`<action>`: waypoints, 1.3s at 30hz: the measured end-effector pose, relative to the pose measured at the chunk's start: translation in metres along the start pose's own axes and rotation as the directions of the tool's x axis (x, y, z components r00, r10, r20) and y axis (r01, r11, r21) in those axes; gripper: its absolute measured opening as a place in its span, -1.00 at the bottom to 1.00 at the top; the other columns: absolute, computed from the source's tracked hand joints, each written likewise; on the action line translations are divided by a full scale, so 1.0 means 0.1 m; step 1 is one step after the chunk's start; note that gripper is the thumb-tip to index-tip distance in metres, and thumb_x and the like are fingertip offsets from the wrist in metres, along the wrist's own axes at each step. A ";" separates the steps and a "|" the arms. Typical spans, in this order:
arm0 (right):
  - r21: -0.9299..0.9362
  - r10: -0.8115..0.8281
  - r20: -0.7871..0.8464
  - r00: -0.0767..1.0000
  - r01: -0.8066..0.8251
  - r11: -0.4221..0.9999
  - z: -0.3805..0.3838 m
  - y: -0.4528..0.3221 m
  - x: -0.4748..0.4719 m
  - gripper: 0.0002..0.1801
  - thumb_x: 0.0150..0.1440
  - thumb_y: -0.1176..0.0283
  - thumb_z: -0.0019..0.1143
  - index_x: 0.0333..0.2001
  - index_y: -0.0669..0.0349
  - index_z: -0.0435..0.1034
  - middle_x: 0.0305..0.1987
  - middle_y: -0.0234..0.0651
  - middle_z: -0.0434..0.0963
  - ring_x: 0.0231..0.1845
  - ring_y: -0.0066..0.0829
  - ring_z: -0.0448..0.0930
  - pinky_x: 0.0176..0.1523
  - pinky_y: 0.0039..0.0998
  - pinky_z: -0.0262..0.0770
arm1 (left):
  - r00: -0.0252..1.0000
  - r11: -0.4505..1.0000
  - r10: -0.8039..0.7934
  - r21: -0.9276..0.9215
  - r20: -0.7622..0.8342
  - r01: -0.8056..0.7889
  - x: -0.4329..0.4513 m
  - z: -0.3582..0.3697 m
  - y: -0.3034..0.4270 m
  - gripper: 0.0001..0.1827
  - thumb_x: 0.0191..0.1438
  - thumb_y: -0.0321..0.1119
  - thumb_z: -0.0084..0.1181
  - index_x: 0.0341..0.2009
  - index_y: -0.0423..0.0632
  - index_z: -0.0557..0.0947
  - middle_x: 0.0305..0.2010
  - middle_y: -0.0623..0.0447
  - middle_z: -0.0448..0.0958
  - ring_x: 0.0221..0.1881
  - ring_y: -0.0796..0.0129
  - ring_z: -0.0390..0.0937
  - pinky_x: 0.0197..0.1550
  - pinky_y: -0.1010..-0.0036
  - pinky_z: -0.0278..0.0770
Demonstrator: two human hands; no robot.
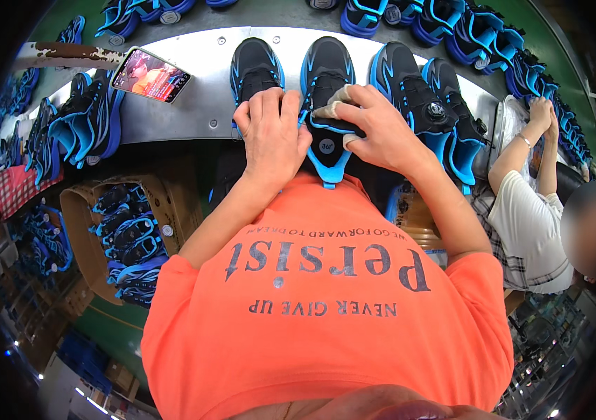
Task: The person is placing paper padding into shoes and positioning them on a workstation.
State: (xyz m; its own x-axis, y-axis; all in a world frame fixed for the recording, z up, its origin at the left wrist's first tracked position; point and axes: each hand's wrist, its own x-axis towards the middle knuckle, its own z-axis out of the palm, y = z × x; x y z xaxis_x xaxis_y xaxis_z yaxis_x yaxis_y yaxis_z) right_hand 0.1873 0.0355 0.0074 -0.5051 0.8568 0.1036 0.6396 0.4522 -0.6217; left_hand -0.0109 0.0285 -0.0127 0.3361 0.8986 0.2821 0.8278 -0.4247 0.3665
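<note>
A black and blue sneaker (328,65) sits with its toe away from me on the metal bench, its open blue-lined collar nearest me. My right hand (382,126), with pale cots on several fingertips, grips this shoe around the tongue and collar. At the shoe's left edge, my left hand (275,134) pinches a thin blue cord or loop beside the eyelets. That same hand covers the rear of a second sneaker (257,63). To the right stand a sneaker with a round dial (436,109) and another sneaker (440,76) beside it.
A lit phone (151,74) rests at the left by a chipped metal bar (69,55). More sneakers (88,118) stand at the bench's left end. Below is a cardboard box (80,236) of shoes. Shoes line the green conveyor (298,13) beyond. A co-worker (526,226) sits at right.
</note>
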 end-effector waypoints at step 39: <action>0.084 0.190 -0.005 0.982 -0.188 0.979 0.00 0.07 0.12 -0.68 -0.07 0.26 0.26 -0.17 -0.02 0.53 -0.40 -0.24 0.46 -0.29 -0.19 0.52 -0.23 -0.28 0.45 | 0.561 -0.364 -0.075 -0.546 0.825 0.755 -0.09 -0.13 0.31 -0.71 0.28 -0.25 -0.03 -0.09 -0.25 0.48 -0.16 -0.02 0.52 -0.15 0.33 0.57 -0.19 0.51 0.52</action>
State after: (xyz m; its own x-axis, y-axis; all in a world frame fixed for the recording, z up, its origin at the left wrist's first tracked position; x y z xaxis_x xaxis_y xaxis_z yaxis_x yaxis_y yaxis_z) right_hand 0.1854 0.0491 0.0040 -0.3715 0.9284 -0.0119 0.6726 0.2603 -0.6927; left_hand 0.0057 0.0060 0.0076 0.4964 0.6267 -0.6007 -0.2928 0.7723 0.5638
